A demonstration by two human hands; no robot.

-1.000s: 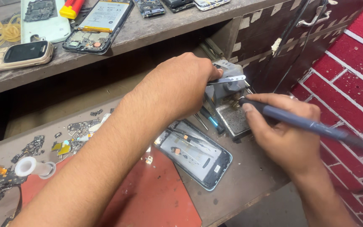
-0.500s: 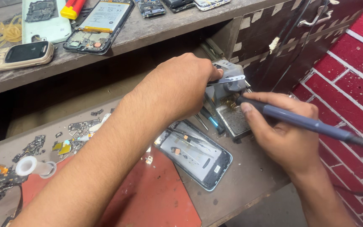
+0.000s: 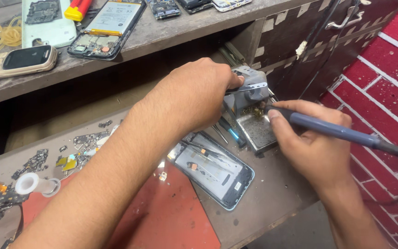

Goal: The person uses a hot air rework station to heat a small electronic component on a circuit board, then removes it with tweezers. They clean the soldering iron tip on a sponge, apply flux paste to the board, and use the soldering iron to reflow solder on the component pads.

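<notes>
Soldering iron [image 3: 332,130] – A: it's in my right hand [image 3: 316,154], grip closed round the blue handle, tip in the brass wool of the grey stand [image 3: 253,110] nr the tabletop's right edge.

B: And the left hand [image 3: 194,94]?

A: Grip clamped on top of the stand, steadying it.

B: Risks?

A: Hot tip's v. close to my left fingers; one slip could burn them. If the cable snags, it could tug the stand onto the opened phone [image 3: 213,168] just beside it.
</notes>
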